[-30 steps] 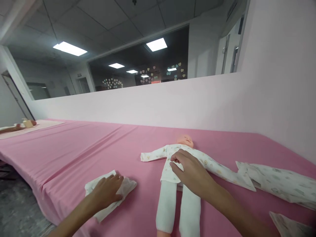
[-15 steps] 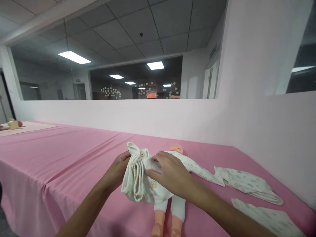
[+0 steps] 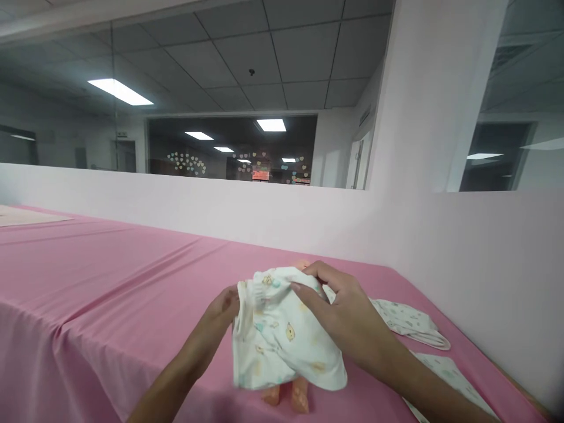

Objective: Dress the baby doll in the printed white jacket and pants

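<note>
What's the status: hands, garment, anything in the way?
Left hand at left edge of printed garment; right hand at its upper right. Garment held up, rumpled, hiding most of the doll. No obstruction seen near the hands.

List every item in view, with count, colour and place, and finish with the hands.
printed garment: one, white with small prints, between the hands
doll: one, skin-toned, mostly hidden behind the garment, feet showing
printed cloths: two, whitish, on the table at right
pink table cover: one, pink, across the foreground
pale mat: one, cream, far left
wall: white, behind the table
windows: two, dark-looking, above the wall
ceiling lights: several, white, seen in the glass
heart shapes: many, pale, mid-distance
left hand: one, garment's left edge
right hand: one, garment's upper right
</note>
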`<state>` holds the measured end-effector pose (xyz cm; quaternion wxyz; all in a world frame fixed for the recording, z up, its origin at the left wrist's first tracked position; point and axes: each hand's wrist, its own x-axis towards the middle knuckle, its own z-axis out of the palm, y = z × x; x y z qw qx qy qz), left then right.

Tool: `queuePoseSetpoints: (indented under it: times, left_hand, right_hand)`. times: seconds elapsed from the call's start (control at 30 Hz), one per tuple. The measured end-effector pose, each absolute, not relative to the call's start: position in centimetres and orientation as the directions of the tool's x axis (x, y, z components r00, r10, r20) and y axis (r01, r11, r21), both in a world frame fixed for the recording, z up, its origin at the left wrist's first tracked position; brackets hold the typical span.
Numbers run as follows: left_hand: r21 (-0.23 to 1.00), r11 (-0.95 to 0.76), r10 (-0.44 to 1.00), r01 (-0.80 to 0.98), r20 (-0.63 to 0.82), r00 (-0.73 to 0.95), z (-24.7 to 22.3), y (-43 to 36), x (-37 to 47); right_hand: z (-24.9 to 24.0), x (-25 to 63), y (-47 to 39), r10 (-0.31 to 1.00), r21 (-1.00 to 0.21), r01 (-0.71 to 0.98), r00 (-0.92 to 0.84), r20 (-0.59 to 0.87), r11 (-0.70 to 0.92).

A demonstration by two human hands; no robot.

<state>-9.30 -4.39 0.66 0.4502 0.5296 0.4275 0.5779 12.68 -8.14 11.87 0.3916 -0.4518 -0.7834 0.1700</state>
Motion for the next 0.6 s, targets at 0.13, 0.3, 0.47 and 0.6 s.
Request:
queuePoseSetpoints:
  times: [0.13,0.3,0.47,0.6]
  left_hand:
    - [0.874,-0.484,0.872,-0.024,0.485,0.06,0.9,-6.6,-8.9]
    - [0.85,-0.506,0.813,-0.149,0.527,0.248,1.6,-8.7,-7.2]
    - [0.903,-0.352,0.927,-0.247,0.373,0.044,2.7,-10.7,-5.5]
    - [0.93,-0.312,0.949,-0.195,0.315,-0.016,3.3,-12.3,-4.7]
  right_hand:
    - [12.5,12.4,-8.3,0.807,-0.674,0.443,-0.318,0.497,0.59]
    - [12.7,11.6,-8.9,0.746,-0.618,0.418,-0.387,0.542,0.666]
    - [12.1,11.9,-9.9,0.75,-0.539,0.544,-0.308,0.585,0.643]
    - [12.2,12.8,-11.0,0.772,-0.619,0.481,-0.511,0.378,0.621]
